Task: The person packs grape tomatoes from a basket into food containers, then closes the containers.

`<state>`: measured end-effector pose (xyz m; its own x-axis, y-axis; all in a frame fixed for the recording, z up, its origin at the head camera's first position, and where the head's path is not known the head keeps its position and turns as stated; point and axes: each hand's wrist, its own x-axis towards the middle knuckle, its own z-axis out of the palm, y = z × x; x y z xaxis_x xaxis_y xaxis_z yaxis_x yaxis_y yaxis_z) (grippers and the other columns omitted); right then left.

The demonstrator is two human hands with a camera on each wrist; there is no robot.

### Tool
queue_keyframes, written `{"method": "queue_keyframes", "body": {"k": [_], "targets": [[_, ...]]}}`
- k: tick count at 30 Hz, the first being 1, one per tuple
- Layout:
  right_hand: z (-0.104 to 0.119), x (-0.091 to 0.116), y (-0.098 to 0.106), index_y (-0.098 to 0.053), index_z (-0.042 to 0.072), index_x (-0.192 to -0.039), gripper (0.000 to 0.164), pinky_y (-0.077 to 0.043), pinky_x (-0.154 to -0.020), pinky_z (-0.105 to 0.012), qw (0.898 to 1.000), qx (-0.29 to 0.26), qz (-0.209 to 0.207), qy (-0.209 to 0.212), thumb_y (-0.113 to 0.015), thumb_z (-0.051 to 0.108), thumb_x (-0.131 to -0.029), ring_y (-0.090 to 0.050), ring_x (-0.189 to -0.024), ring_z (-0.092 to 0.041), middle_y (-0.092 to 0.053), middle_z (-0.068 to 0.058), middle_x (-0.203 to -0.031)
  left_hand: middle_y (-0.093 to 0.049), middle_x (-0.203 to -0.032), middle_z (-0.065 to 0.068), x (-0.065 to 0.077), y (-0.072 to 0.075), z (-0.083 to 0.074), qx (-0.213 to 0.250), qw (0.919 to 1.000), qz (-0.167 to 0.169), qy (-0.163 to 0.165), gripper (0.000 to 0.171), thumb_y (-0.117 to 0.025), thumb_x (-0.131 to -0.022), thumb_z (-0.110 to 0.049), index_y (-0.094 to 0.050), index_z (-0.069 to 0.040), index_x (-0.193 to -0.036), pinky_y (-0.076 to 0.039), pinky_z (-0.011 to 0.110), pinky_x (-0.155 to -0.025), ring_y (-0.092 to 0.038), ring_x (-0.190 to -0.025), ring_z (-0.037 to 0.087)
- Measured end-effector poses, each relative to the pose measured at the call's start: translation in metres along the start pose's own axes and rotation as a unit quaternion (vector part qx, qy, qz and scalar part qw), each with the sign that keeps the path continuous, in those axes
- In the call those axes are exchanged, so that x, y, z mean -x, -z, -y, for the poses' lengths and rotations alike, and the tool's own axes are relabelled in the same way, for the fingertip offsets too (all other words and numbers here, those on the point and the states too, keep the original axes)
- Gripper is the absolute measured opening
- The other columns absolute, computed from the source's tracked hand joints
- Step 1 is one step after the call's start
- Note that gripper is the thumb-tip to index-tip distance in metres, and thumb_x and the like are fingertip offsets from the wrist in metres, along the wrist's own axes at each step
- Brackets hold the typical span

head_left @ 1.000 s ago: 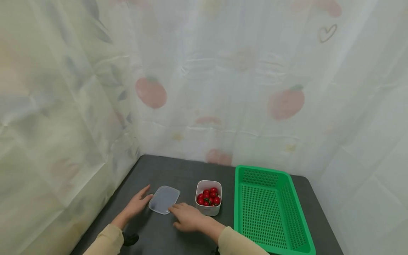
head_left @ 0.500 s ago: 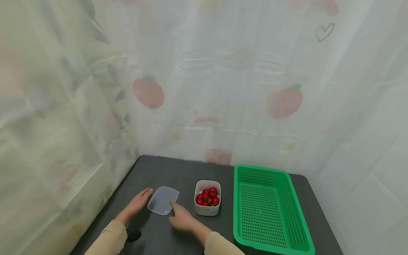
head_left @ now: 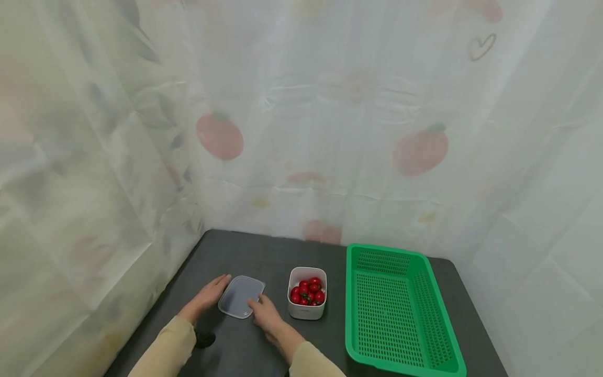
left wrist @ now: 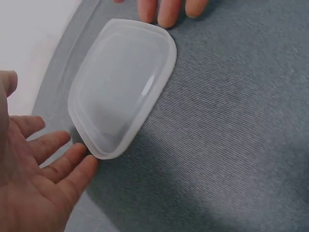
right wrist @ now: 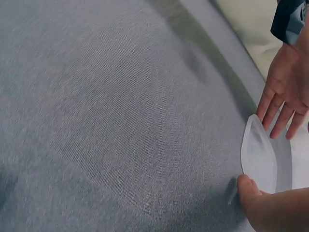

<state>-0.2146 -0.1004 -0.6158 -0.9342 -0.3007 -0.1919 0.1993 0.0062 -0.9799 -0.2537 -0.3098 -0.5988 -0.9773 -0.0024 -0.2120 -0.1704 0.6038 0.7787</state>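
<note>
A translucent plastic lid (head_left: pixel 240 298) lies on the dark cloth-covered table. On its left side is my left hand (head_left: pixel 209 294), fingers spread; in the left wrist view its fingertips (left wrist: pixel 89 162) are right at one rounded corner of the lid (left wrist: pixel 118 87). My right hand (head_left: pixel 267 317) reaches the lid's right edge, its thumb overlapping the lid in the head view. The left wrist view has the right fingertips (left wrist: pixel 168 17) just beside the opposite edge, and much of that hand is out of frame. A white square container (head_left: pixel 306 312) holds several red cherry tomatoes (head_left: pixel 303 298).
To the right of the container stands a large green perforated plastic basket (head_left: pixel 383 319). Curtains (head_left: pixel 330 131) with fruit prints hang behind and along both sides of the table (head_left: pixel 245 246).
My right hand has shifted and turned at the lid's right edge, its thumb now over the lid. The left hand has edged right, closer to the lid. Container and basket stay put.
</note>
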Motion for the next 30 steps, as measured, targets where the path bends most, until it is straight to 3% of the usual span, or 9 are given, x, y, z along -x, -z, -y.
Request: {"method": "queue_keyframes", "body": {"k": [3, 7, 16, 22, 26, 30], "targets": [[0.001, -0.001, 0.0, -0.026, -0.021, -0.149, 0.071, -0.044, -0.101, -0.064, 0.998, -0.059, -0.007, -0.025, -0.057, 0.024, -0.103, -0.046, -0.131, -0.052, -0.041, -0.039, -0.145, -0.023, -0.158, 0.037, -0.001, 0.0, -0.005, 0.017, 0.9997, 0.014, 0.007, 0.074, -0.03, -0.113, -0.044, -0.024, 0.017, -0.153, -0.024, 0.063, -0.115, -0.021, -0.146, 0.054], [0.0, -0.004, -0.001, -0.026, -0.017, -0.152, 0.071, -0.041, -0.103, -0.064, 0.993, -0.1, -0.017, -0.052, -0.057, 0.026, -0.104, -0.044, -0.132, -0.054, -0.046, -0.034, -0.144, -0.02, -0.159, 0.037, -0.003, -0.001, -0.008, 0.038, 0.9987, 0.029, 0.014, 0.072, -0.028, -0.113, -0.043, -0.022, 0.016, -0.154, -0.033, 0.065, -0.109, -0.022, -0.146, 0.054], [0.003, -0.006, 0.0, -0.031, -0.008, -0.155, 0.069, -0.039, -0.104, -0.065, 0.986, -0.145, -0.022, -0.085, -0.059, 0.029, -0.103, -0.043, -0.134, -0.054, -0.046, -0.029, -0.147, -0.026, -0.158, 0.037, -0.01, -0.004, -0.008, 0.036, 0.9979, 0.036, 0.04, 0.082, -0.027, -0.109, -0.057, -0.025, 0.011, -0.156, -0.042, 0.066, -0.101, -0.032, -0.141, 0.056], [0.004, -0.004, -0.002, -0.03, -0.006, -0.156, 0.07, -0.037, -0.105, -0.067, 0.982, -0.167, -0.025, -0.088, -0.06, 0.028, -0.101, -0.044, -0.132, -0.054, -0.044, -0.03, -0.148, -0.032, -0.154, 0.038, -0.006, 0.0, -0.01, 0.044, 0.9967, 0.046, 0.05, 0.094, -0.027, -0.104, -0.068, -0.025, 0.008, -0.157, -0.045, 0.063, -0.099, -0.038, -0.138, 0.055], [0.009, -0.002, -0.009, -0.031, -0.004, -0.156, 0.069, -0.035, -0.106, -0.068, 0.982, -0.17, -0.018, -0.076, -0.06, 0.023, -0.1, -0.042, -0.133, -0.055, -0.047, -0.028, -0.145, -0.029, -0.156, 0.037, 0.001, 0.006, -0.012, 0.055, 0.9967, 0.044, 0.04, 0.093, -0.026, -0.105, -0.067, -0.022, 0.009, -0.158, -0.042, 0.064, -0.101, -0.034, -0.14, 0.055], [0.019, 0.002, -0.017, -0.03, -0.001, -0.157, 0.067, -0.032, -0.106, -0.071, 0.984, -0.171, -0.001, -0.044, -0.059, 0.02, -0.101, -0.037, -0.136, -0.056, -0.047, -0.026, -0.146, -0.022, -0.162, 0.033, 0.008, 0.015, -0.016, 0.053, 0.9984, 0.023, 0.005, 0.087, -0.026, -0.107, -0.062, -0.022, 0.007, -0.159, -0.029, 0.065, -0.112, -0.023, -0.147, 0.052]]}}
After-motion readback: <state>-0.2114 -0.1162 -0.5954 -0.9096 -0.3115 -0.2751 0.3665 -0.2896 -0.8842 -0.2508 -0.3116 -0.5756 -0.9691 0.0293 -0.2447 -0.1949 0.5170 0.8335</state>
